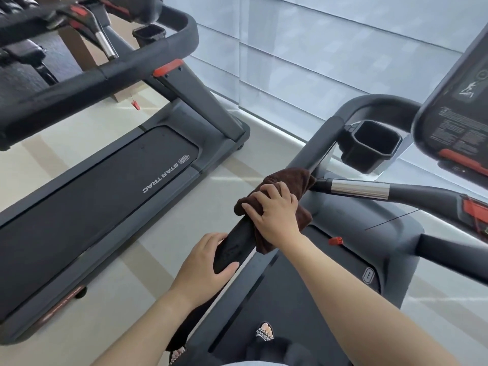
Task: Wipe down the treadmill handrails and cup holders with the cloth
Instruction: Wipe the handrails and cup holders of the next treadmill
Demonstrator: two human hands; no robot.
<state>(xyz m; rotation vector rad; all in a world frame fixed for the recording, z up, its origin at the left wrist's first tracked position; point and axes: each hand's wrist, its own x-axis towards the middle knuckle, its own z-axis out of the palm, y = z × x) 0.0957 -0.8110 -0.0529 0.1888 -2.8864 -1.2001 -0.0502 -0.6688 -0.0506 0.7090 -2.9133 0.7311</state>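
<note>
A dark brown cloth (pixel 290 180) is wrapped around the black left handrail (pixel 320 141) of the treadmill I stand on. My right hand (pixel 274 212) presses on the cloth and grips the rail through it. My left hand (pixel 203 265) holds the near end of the same handrail, just below the cloth. A black cup holder (pixel 369 146) sits beyond the cloth, beside the rail's bend. A cross handle with a silver band (pixel 360 189) runs to the right from the cloth.
The console (pixel 456 107) hangs at the upper right. A second treadmill (pixel 105 180) stands to the left with its own handrail (pixel 100 75) and cup holder (pixel 149 34). A frosted window wall lies ahead. My sandalled feet (pixel 264 332) stand on the deck.
</note>
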